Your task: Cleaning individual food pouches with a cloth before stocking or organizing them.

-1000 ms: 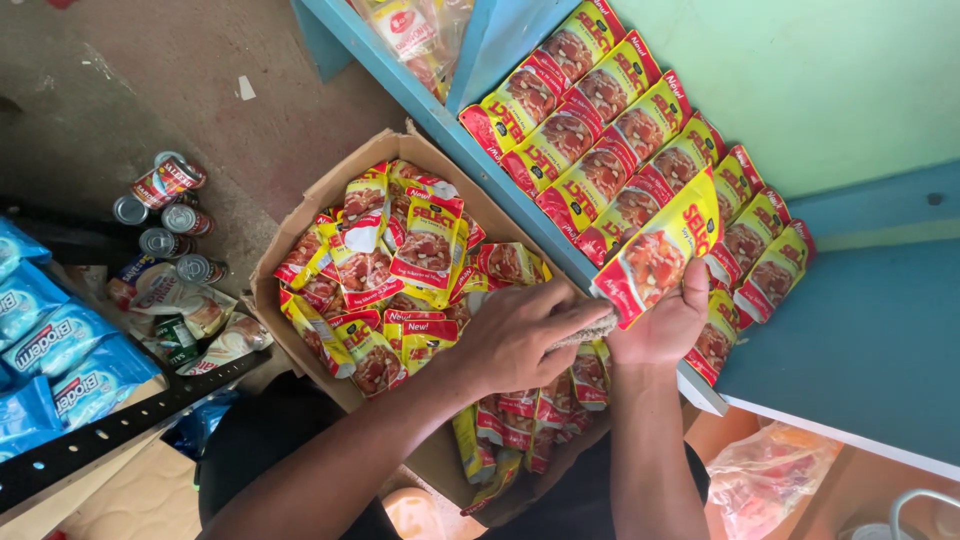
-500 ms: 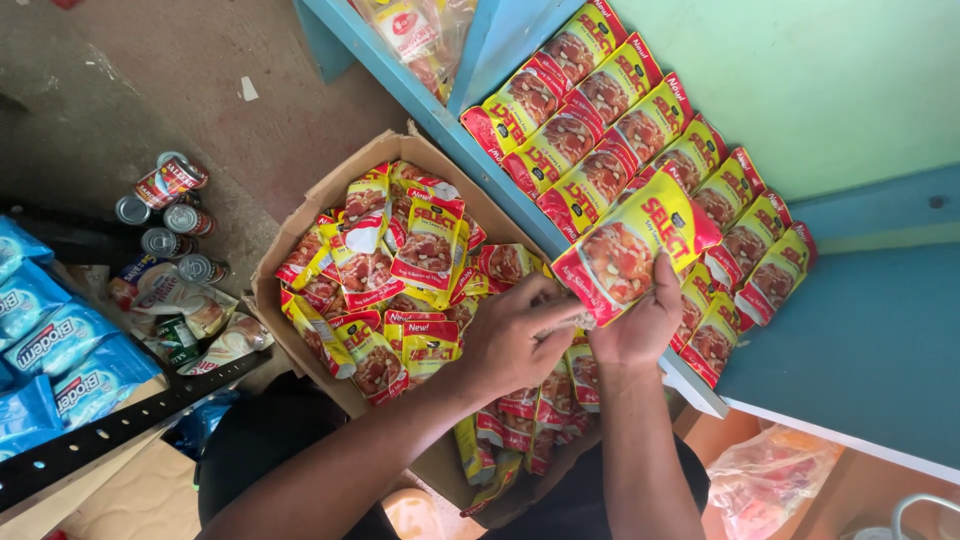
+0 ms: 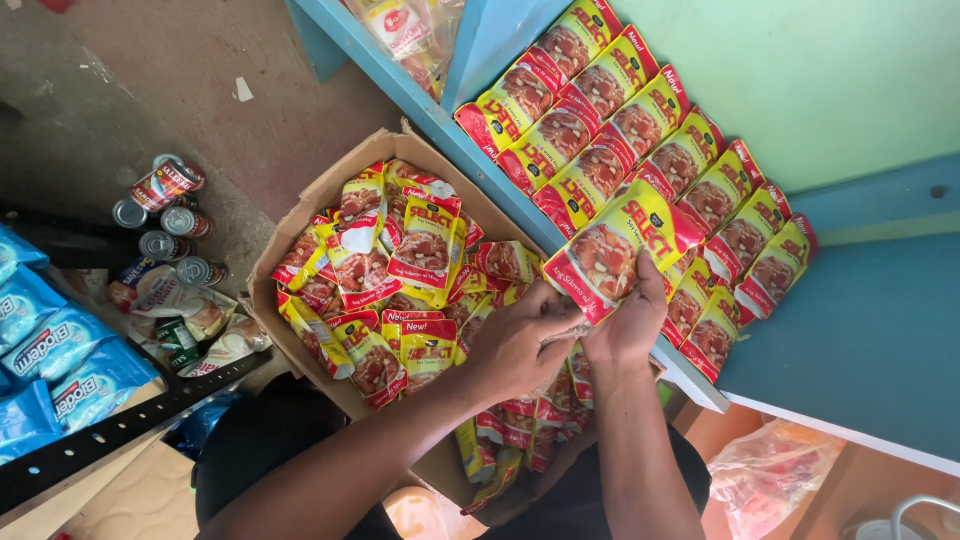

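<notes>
The blue shelf (image 3: 860,330) at two o'clock carries about fifteen red-and-yellow sachets in two rows; the cardboard box (image 3: 300,215) at nine o'clock holds roughly twenty more. Since a second ago the pouch (image 3: 618,250) has tilted flatter toward the rows, right hand (image 3: 628,325) clamped on its lower edge, left hand (image 3: 522,345) pinching its corner. Five tins (image 3: 165,225) stand at ten o'clock.

roughly fifteen shelf sachets (image 3: 640,150); five cans (image 3: 165,215); one box (image 3: 300,215).
</notes>
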